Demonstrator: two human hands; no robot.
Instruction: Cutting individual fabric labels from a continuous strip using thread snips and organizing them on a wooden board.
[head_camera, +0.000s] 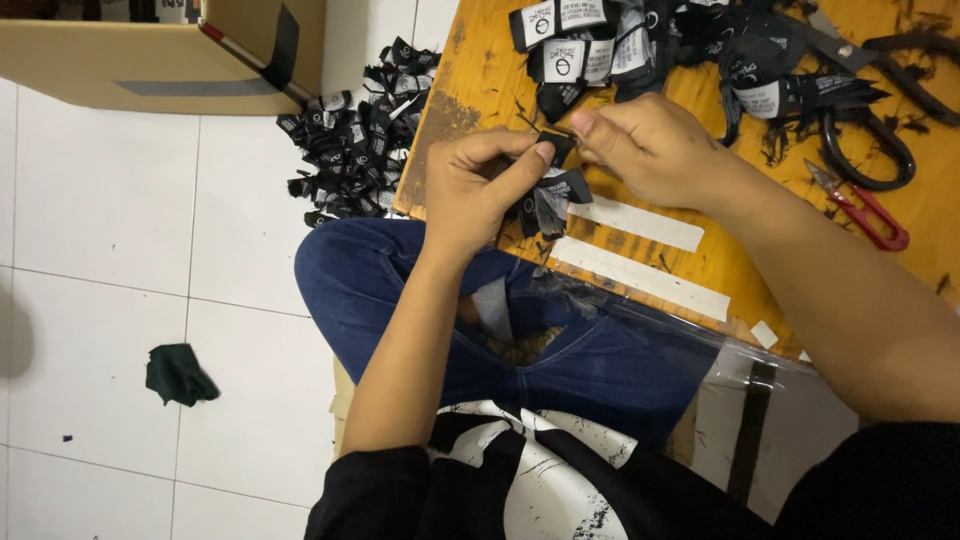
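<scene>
Two hands: both meet over the near edge of the wooden table (480, 70), pinching the same small black label (556, 142) between them.
Left hand: the left hand (478, 185) grips the label between thumb and forefinger, the other fingers curled in; a few more black labels (548, 200) hang from under it, partly grey and see-through.
Right hand: the right hand (650, 148) closes its fingertips on the label's other end, knuckles up, wrist lying across the table.
Label: held just above the table's edge, between the two thumbs, too small to tell how it is folded.
Table top: two white strips (640, 250) lie side by side just below the hands; a heap of black and white labels (600, 45) sits behind the hands at the far side.
Tools: black scissors (865, 150) lie to the right of the heap, and a small red-handled snipper (868, 210) lies just beside them, near the right forearm.
Floor: a pile of black labels (350, 140) lies on the white tiles against the table's left edge, below a cardboard box (150, 60); a dark green scrap of cloth (178, 374) lies well apart on the tiles.
Person: sits with blue jeans (400, 290) under the table's edge, in a black top.
</scene>
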